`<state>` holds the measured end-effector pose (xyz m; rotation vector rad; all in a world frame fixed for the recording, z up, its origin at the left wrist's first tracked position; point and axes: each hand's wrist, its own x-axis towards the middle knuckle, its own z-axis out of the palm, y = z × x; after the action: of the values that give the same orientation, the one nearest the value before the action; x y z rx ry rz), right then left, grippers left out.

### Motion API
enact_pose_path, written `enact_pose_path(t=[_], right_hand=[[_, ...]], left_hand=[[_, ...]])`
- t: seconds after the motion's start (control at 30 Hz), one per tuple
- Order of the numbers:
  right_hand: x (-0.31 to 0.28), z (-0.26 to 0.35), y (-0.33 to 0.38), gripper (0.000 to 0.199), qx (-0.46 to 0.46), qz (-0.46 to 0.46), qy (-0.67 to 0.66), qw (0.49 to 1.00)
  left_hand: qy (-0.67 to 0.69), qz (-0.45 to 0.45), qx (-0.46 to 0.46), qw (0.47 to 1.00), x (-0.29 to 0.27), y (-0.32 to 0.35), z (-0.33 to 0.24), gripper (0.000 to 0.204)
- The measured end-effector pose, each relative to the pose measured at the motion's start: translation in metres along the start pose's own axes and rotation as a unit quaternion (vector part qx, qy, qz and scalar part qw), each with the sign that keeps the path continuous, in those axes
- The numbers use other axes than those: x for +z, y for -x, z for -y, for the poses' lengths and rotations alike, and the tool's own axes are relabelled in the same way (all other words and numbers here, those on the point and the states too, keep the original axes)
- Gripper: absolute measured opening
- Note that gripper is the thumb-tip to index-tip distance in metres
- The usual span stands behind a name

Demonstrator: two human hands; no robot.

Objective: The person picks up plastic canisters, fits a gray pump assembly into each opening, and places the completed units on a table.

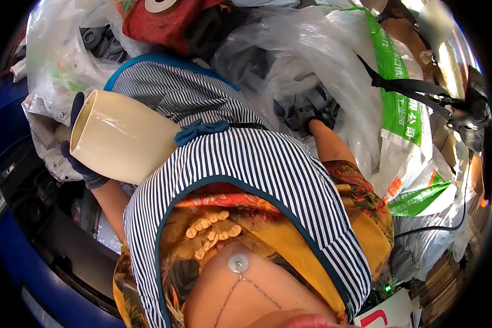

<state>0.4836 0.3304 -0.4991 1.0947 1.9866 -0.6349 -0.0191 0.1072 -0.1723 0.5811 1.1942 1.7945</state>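
My left hand [86, 168], in a dark knit glove, grips a glossy cream-coloured pot [128, 135] from its left side. The pot is tilted, with its open mouth facing left and its other end against my striped apron [246, 150]. My right hand [300, 119], in a dark glove, reaches into a large clear plastic bag [279, 46]. Dark grey moulded pieces [325, 100] lie around it there. Its fingers blend in with them, so whether it holds one is hidden.
Round grey parts [101, 44] fill another clear bag at the far left. A red object with a white ring [161, 22] stands between the bags. On the right are a green-and-white printed sack [396, 104], a black strap [415, 87] and a black cable [437, 227].
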Motion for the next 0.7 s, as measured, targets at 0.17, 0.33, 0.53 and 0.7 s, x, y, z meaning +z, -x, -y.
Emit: enact_pose_path(t=[0.17, 0.33, 0.53, 0.7], right_hand=[[0.01, -0.024, 0.015, 0.061, 0.024, -0.067, 0.018, 0.997], [-0.127, -0.017, 0.061, 0.053, 0.027, -0.206, -0.172, 0.963], [-0.336, 0.167, 0.096, 0.044, -0.257, -0.418, -0.009, 0.871], [-0.447, 0.336, 0.095, 0.044, -0.375, -0.545, 0.07, 0.747]], left_hand=[[0.017, 0.029, -0.016, 0.999, 0.006, -0.013, 0.002, 0.095], [-0.088, -0.013, -0.037, 0.995, 0.007, -0.004, 0.013, 0.113], [-0.075, -0.022, 0.027, 0.997, -0.019, -0.022, 0.019, 0.105], [0.137, -0.164, 0.091, 0.973, -0.067, -0.013, 0.032, 0.087]])
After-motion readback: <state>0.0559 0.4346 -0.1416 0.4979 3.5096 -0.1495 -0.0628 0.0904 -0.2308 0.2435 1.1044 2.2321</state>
